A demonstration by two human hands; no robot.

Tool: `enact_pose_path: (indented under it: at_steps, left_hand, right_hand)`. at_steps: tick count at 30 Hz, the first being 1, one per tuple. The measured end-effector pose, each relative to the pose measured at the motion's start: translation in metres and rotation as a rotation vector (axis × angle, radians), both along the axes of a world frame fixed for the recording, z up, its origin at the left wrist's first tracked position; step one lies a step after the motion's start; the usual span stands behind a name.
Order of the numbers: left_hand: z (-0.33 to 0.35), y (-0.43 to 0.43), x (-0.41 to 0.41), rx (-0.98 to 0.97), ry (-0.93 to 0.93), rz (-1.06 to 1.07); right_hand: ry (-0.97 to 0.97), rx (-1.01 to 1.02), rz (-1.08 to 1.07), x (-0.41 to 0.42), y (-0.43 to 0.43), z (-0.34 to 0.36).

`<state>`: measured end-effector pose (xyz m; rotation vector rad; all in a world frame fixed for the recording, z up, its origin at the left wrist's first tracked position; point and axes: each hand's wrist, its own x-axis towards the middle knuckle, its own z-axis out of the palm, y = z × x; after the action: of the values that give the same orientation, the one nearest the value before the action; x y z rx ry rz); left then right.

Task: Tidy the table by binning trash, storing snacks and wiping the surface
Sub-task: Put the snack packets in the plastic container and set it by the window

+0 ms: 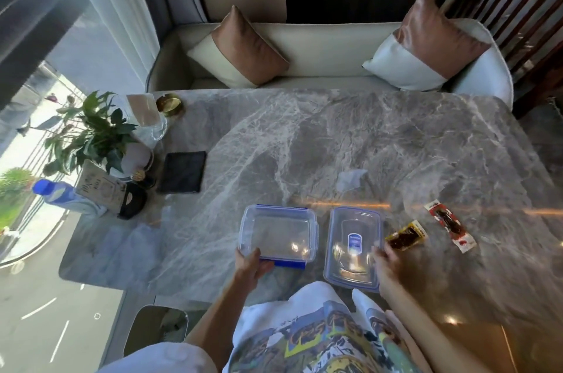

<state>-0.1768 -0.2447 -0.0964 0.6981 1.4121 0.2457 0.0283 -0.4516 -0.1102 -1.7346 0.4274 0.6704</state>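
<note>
A clear plastic box with blue clips point(278, 234) sits open and empty on the grey marble table point(365, 144). My left hand point(251, 264) grips its near left corner. The box's clear lid point(353, 246) lies flat just to the right, and my right hand point(385, 263) rests on the lid's right edge. Right of the lid lie two snack packets, a small yellow one point(406, 235) and a longer red-and-white one point(450, 226). A crumpled clear wrapper point(350, 179) lies beyond the lid. A folded dark cloth point(183, 172) lies at the left.
At the table's left edge stand a potted plant point(91, 132), a blue-capped bottle point(61, 196), a card stand point(102, 190), a glass holder point(149, 117) and a gold ashtray point(170, 104). A cream sofa with two cushions point(320, 53) runs along the far side.
</note>
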Motion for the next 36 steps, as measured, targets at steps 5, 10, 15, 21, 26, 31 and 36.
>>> enact_pose_path:
  at_steps: [5, 10, 15, 21, 26, 31, 36]
  left_hand:
    - [0.003, -0.006, -0.001, -0.041, 0.032, 0.012]
    - [0.007, -0.010, -0.005, -0.069, 0.056, 0.025]
    - [0.007, -0.004, -0.009, -0.046, 0.107, -0.006]
    - [0.002, 0.003, -0.010, 0.080, 0.327, -0.159]
    - [0.002, 0.005, -0.009, 0.466, 0.636, -0.596]
    - [0.001, 0.005, -0.012, 0.499, 0.501, -0.633]
    - [0.006, 0.006, -0.020, 0.501, 0.412, -0.622]
  right_hand:
    - [-0.041, -0.085, 0.157, -0.008, 0.020, -0.013]
    - [-0.109, -0.258, 0.296, -0.012, 0.026, -0.019]
    - [-0.258, -0.549, 0.615, -0.011, 0.023, -0.018]
    - [-0.414, -0.637, 0.720, -0.023, 0.020, -0.017]
    - [-0.563, -0.578, 1.000, -0.046, 0.019, -0.012]
    - [-0.523, -0.732, 1.254, -0.060, 0.017, -0.017]
    - [-0.450, -0.780, 1.329, -0.059, 0.025, -0.006]
